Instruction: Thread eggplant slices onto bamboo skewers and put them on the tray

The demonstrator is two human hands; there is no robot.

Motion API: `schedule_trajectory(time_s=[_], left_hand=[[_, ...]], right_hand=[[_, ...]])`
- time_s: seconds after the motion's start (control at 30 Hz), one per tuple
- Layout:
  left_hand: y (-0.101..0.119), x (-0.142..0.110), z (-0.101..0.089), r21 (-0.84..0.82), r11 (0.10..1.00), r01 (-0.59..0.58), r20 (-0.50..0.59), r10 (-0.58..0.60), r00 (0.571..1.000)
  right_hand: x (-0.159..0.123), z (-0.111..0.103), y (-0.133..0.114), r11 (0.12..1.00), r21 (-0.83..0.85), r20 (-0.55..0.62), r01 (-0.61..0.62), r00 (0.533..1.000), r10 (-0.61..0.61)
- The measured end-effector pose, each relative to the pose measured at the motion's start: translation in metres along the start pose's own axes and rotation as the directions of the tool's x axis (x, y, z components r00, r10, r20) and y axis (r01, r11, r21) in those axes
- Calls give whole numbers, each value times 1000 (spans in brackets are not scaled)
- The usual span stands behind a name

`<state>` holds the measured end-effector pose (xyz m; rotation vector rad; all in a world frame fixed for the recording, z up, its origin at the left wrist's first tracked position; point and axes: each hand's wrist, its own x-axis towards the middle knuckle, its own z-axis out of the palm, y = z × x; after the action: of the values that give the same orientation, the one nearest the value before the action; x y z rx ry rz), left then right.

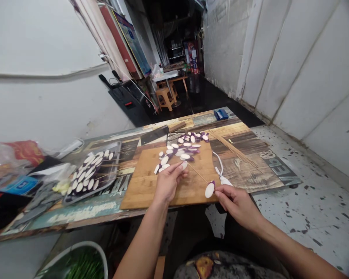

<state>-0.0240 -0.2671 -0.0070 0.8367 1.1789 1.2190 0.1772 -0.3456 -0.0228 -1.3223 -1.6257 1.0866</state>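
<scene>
My left hand rests over the wooden cutting board, its fingertips pinching a white eggplant slice at the tip of a thin bamboo skewer. My right hand grips the skewer's near end, where another purple-skinned eggplant slice is threaded. A pile of loose eggplant slices lies on the board's far side.
A metal tray of finished eggplant skewers sits to the left. A bundle of bare skewers lies right of the board. A cleaver, a white peeler, a blue box, plastic bags at far left, and a bowl of greens below.
</scene>
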Motion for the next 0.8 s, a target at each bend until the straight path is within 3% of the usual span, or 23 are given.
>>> schedule_trajectory(time_s=[0.17,0.47,0.6,0.8], left_hand=[[6,2,-9,112,993,-34,88,24,996],[9,5,-10,28,995,-100,188,93,978],[8,4,-8,-43,997,-65,174,71,982],[7,5,-5,28,993,-118,120,114,986]], right_hand=[[-2,-7,2,995,-86,-33,44,998,-47],[-2,-3,3,984,-158,29,80,997,-76],[-4,0,1,985,-157,42,75,997,-69],[-3,0,3,983,-162,28,91,996,-88]])
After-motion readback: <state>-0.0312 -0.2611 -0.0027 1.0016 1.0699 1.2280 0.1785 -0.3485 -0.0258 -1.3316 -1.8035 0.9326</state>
